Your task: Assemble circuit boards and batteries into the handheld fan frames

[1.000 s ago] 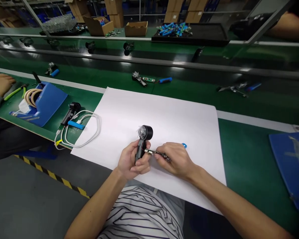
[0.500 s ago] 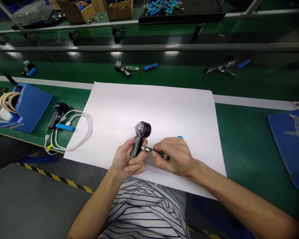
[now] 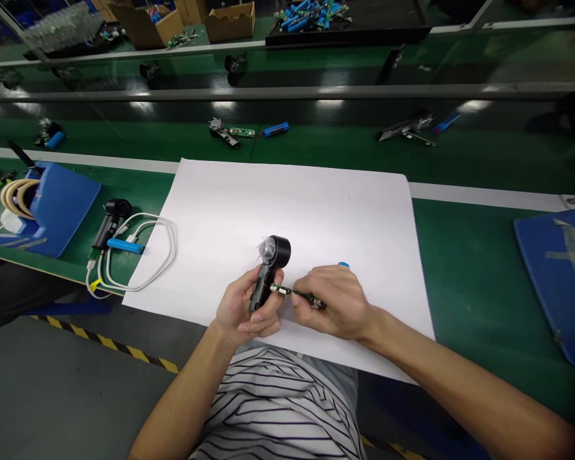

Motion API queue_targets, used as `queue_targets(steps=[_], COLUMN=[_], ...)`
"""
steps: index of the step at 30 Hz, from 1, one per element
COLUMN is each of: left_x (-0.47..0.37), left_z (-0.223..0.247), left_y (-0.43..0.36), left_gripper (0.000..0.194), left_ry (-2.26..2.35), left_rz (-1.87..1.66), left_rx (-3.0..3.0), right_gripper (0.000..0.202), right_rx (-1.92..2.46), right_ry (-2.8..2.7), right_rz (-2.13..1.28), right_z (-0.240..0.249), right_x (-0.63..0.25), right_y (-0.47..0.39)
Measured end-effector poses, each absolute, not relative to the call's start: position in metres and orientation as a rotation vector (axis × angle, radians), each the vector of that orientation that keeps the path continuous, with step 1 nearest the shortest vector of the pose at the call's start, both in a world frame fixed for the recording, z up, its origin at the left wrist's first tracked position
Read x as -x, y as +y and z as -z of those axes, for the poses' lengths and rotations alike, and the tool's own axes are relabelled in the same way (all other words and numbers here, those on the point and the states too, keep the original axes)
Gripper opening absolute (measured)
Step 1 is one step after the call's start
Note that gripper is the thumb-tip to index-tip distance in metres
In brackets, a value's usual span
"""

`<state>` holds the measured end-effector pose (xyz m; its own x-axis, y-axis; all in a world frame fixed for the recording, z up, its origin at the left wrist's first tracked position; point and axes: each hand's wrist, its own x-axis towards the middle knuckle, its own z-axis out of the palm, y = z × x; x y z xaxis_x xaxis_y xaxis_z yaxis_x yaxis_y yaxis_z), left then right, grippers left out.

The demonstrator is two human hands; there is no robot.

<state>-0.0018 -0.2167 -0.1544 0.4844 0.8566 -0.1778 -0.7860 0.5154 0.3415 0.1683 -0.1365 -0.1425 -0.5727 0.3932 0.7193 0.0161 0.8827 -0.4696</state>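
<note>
My left hand (image 3: 249,305) is closed around the dark handle of a small handheld fan (image 3: 280,252), which has a clear blade wheel at its head and an opened handle. Between the fingers of my right hand (image 3: 338,300) is a narrow green circuit board (image 3: 280,290), its near end close beside the fan handle and my left fingertips. Behind my right knuckles peeks the blue end of a battery (image 3: 344,264); the rest of it is hidden. Both hands are over a white paper sheet (image 3: 220,217).
To the left lie another fan (image 3: 106,225), a white cable (image 3: 172,239) and a blue bin (image 3: 69,204) holding tape rolls. Beyond the sheet, opened fan parts (image 3: 225,133) with a board and battery lie on a green belt (image 3: 316,144). A blue bin (image 3: 556,275) stands right.
The fan parts on the belt have shifted left, while those on the farther strip have shifted right. My hands have barely moved and keep the same holds.
</note>
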Motion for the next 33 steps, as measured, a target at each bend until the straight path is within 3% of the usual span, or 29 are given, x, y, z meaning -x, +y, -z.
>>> queue_targets(steps=[6,23,33], left_x=[-0.004,-0.007,-0.013], left_z=[0.153,0.149,0.131], left_y=[-0.214,-0.214,-0.204], left_gripper=[0.035,0.034,0.035], left_ry=[0.432,0.502,0.648], left_rz=[-1.036,-1.030,-1.232], left_rx=[-0.235,-0.206,-0.364], right_gripper=[0.017,0.015,0.019], right_rx=[0.334,0.324,0.623], right_ry=[-2.123,-2.119,-1.905], right_rz=[-0.516,-0.553,-0.940], right_z=[0.138,0.135,0.128], right_x=[-0.169,-0.172,-0.180], right_y=[-0.137,-0.138,-0.130])
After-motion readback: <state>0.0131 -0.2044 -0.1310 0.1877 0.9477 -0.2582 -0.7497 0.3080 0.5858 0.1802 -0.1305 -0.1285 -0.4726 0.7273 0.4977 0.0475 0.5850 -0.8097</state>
